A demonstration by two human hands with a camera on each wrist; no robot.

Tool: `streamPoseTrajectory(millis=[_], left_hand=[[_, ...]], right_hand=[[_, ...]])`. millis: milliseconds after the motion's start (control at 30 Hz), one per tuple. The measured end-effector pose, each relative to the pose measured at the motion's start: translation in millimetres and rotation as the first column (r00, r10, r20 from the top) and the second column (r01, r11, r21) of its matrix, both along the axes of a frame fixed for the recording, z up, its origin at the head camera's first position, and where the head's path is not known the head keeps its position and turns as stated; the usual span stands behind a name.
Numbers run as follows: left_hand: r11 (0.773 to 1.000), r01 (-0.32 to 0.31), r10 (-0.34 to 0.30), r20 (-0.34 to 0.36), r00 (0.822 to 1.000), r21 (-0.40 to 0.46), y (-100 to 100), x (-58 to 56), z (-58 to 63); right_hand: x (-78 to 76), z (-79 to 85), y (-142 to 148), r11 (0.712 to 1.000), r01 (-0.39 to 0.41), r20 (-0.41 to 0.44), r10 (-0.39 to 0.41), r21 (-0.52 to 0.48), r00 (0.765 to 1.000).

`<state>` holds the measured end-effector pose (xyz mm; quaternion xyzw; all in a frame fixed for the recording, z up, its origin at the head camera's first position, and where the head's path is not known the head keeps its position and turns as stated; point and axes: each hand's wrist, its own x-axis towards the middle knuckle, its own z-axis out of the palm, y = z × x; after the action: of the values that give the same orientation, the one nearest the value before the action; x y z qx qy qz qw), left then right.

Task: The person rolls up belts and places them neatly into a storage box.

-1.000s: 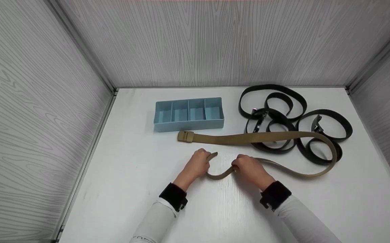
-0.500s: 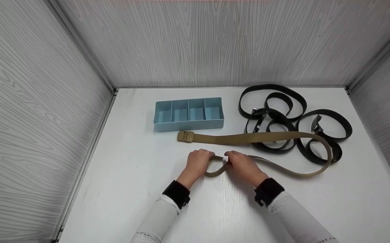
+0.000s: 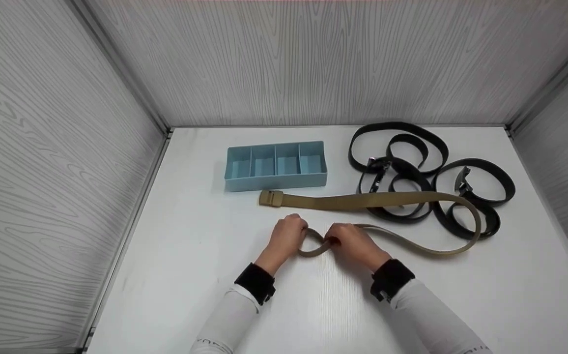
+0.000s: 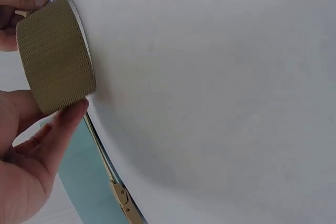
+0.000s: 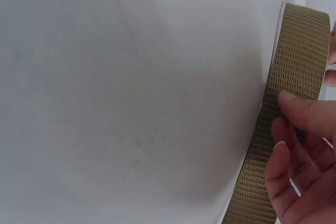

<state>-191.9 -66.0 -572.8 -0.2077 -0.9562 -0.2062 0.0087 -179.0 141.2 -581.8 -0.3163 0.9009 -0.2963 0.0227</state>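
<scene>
From here I see a blue box (image 3: 276, 183) at the back of the worktop (image 3: 176, 260). Black belts (image 3: 404, 164) sit to the right (the tan belt (image 3: 343, 202) lies over some). Its near part makes a little loop, pinched by the left hand's (image 3: 286, 240) fingers on one side and the right hand's (image 3: 355, 243) on the other.

Wore a long, pale grey-white left sleeve (image 3: 229, 318) and a matching right sleeve (image 3: 436, 314), marked near the bottom edge of the head view with dark lettering (image 3: 213, 342) too cropped to read. Bore, just past the cuffs (image 3: 244, 296), a broad black left wristband (image 3: 254, 281) and a like right wristband (image 3: 393, 278), matte and thick, fitted with a small dark block (image 3: 269, 297) on the inner side of each. Ended in a bare left hand (image 3: 285, 239) and a bare right hand (image 3: 355, 243).
</scene>
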Motion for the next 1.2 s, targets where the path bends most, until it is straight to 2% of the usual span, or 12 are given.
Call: streamPoseTrajectory(millis=[67, 133, 233, 400, 533, 700, 933, 1067, 1200], left_hand=[[1.0, 0.003, -0.003, -0.026, 1.0, 0.002, 0.5, -1.3, -0.8], [1.0, 0.009, -0.008, -0.021, 1.0, 0.025, 1.4, -3.3, -1.9], [0.996, 0.003, -0.006, 0.04, 0.999, 0.094, 2.4, -6.8, -3.3], [0.978, -0.046, 0.018, 0.137, 0.99, 0.205, 3.6, -11.3, -4.6], [0.973, -0.004, -0.032, 0.153, 0.988, 0.23, 3.9, -13.1, -3.9], [0.977, 0.088, -0.12, 0.157, 0.98, 0.195, 4.1, -11.5, -1.6], [0.981, 0.149, -0.168, 0.156, 0.973, 0.122, 6.5, -7.2, 0.5], [0.993, 0.114, -0.117, 0.115, 0.986, 0.038, 9.1, -4.9, -1.1], [0.999, 0.0, 0.004, 0.079, 0.997, -0.052, 10.9, -1.1, -1.7]], right_hand=[[0.4, -1.2, -1.7, 0.999, -0.041, -0.007, 0.041, -0.01, 0.999], [1.2, -2.4, -3.6, 0.998, -0.064, -0.017, 0.064, -0.015, 0.998], [2.7, -4.2, -5.3, 0.998, -0.059, -0.025, 0.059, -0.015, 0.998], [3.3, -8.9, -7.8, 0.997, -0.063, -0.059, 0.061, -0.033, 0.996], [2.8, -12.0, -8.4, 0.995, -0.087, -0.099, 0.081, -0.057, 0.992], [1.1, -6.3, -4.2, 0.993, -0.108, -0.079, 0.104, -0.048, 0.991], [-7.0, 6.0, -1.2, 0.984, -0.176, -0.079, 0.178, 0.026, 0.981], [-9.7, 11.0, -3.2, 0.983, -0.159, -0.09, 0.167, 0.094, 0.982], [-11.2, 13.9, -2.4, 0.986, -0.093, -0.103, 0.108, 0.142, 0.989]])
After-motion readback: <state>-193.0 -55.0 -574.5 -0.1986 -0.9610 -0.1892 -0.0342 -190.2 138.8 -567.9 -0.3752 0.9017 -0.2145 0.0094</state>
